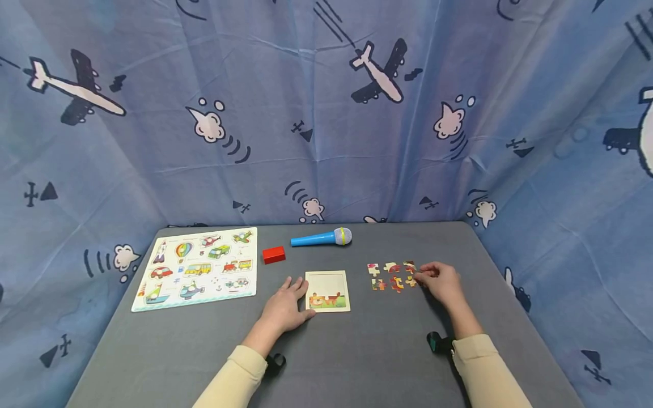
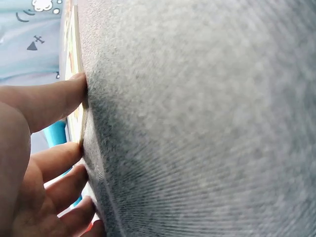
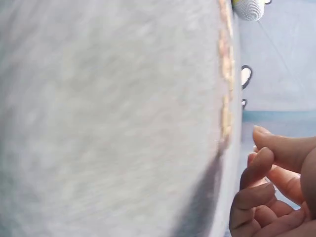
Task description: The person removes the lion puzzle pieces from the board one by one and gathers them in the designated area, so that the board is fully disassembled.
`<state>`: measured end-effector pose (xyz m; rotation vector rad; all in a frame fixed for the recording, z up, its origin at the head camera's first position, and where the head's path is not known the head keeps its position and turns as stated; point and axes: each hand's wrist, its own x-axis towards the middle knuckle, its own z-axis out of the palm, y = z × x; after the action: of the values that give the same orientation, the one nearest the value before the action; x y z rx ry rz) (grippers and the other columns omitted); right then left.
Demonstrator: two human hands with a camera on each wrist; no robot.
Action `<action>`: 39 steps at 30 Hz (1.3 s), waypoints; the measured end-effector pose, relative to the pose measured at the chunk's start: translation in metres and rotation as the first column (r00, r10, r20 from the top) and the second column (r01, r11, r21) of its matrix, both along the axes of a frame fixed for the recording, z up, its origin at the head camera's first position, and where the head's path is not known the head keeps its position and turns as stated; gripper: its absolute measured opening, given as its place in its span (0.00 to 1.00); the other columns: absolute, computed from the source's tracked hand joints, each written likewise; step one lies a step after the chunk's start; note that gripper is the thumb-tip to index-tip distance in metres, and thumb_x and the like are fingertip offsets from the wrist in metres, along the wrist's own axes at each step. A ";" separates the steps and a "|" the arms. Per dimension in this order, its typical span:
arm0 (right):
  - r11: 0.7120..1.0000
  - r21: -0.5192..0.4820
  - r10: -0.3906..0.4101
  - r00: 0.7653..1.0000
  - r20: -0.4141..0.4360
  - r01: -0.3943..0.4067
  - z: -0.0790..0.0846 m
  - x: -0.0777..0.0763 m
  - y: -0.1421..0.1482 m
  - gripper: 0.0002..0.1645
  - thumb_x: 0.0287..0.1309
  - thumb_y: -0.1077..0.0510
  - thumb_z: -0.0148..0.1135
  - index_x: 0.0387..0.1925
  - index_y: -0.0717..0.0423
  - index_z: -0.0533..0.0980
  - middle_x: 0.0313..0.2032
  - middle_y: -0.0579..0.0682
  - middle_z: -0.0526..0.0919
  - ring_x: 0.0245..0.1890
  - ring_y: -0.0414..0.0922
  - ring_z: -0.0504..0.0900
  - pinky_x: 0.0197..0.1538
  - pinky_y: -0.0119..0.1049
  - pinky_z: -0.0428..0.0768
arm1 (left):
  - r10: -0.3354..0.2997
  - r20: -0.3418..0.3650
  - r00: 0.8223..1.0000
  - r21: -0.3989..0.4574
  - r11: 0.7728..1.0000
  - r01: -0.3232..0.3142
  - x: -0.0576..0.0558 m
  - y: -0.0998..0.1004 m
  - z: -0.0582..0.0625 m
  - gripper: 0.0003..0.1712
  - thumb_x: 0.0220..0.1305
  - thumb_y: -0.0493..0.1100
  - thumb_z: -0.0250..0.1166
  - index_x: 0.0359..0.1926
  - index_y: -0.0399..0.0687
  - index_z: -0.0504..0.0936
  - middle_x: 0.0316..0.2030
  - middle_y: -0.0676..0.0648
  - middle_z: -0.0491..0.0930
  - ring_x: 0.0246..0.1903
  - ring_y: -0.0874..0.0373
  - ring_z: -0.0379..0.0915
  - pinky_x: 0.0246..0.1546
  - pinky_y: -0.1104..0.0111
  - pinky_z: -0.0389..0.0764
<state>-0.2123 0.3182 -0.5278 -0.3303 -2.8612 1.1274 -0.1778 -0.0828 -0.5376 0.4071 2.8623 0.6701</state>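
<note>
A square jigsaw tray (image 1: 326, 280) with a pale frame lies mid-table, with a strip of orange and green picture along its bottom. My left hand (image 1: 287, 306) rests at its left side, fingers spread; the thumb touches the near edge. In the left wrist view the thumb (image 2: 54, 101) and fingertips meet the tray's rim (image 2: 75, 44). To the right lie several loose jigsaw pieces (image 1: 396, 283) in two rows. My right hand (image 1: 441, 280) is beside their right end, fingers loosely bent. Its fingers (image 3: 256, 170) show nothing between them in the right wrist view.
A large board with vehicle pictures (image 1: 204, 269) lies at the left. A red block (image 1: 274, 255) and a blue toy microphone (image 1: 318, 238) sit behind the tray. A patterned blue curtain (image 1: 316, 141) hangs behind the grey table (image 1: 347, 362).
</note>
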 end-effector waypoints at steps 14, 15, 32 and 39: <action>0.994 -0.005 0.109 0.993 -0.049 -0.109 0.025 0.004 -0.035 0.18 0.63 0.53 0.69 0.48 0.61 0.82 0.38 0.56 0.86 0.31 0.46 0.82 0.29 0.37 0.77 | -0.013 0.077 0.997 0.042 0.999 0.010 0.000 -0.004 0.007 0.45 0.59 0.53 0.73 0.74 0.48 0.67 0.76 0.45 0.62 0.78 0.42 0.49 0.69 0.42 0.64; 0.993 -0.016 0.119 0.992 -0.047 -0.120 0.025 0.004 -0.037 0.18 0.63 0.53 0.69 0.48 0.61 0.82 0.37 0.57 0.86 0.30 0.45 0.82 0.28 0.37 0.78 | -0.012 0.076 0.997 0.042 0.999 0.009 0.000 -0.004 0.007 0.45 0.59 0.53 0.73 0.74 0.48 0.67 0.76 0.45 0.62 0.78 0.42 0.49 0.69 0.43 0.64; 0.979 -0.073 0.181 0.977 -0.112 -0.190 0.028 0.016 -0.089 0.15 0.59 0.56 0.73 0.44 0.62 0.84 0.32 0.51 0.85 0.25 0.37 0.78 0.29 0.30 0.76 | -0.010 0.071 0.997 0.051 0.999 0.006 0.001 -0.004 0.006 0.45 0.59 0.54 0.74 0.74 0.47 0.67 0.76 0.45 0.62 0.78 0.42 0.49 0.69 0.43 0.65; 0.964 -0.123 0.222 0.967 -0.128 -0.237 0.024 0.019 -0.111 0.14 0.57 0.59 0.74 0.41 0.63 0.83 0.30 0.51 0.84 0.23 0.38 0.76 0.28 0.30 0.75 | -0.007 0.071 0.997 0.048 0.999 0.003 0.001 -0.004 0.007 0.45 0.59 0.54 0.74 0.74 0.47 0.67 0.75 0.45 0.62 0.78 0.42 0.49 0.69 0.43 0.65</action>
<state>-0.1931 0.2076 -0.5040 0.0639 -2.7825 1.3375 -0.1769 -0.0870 -0.5307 0.3890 2.7817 0.7383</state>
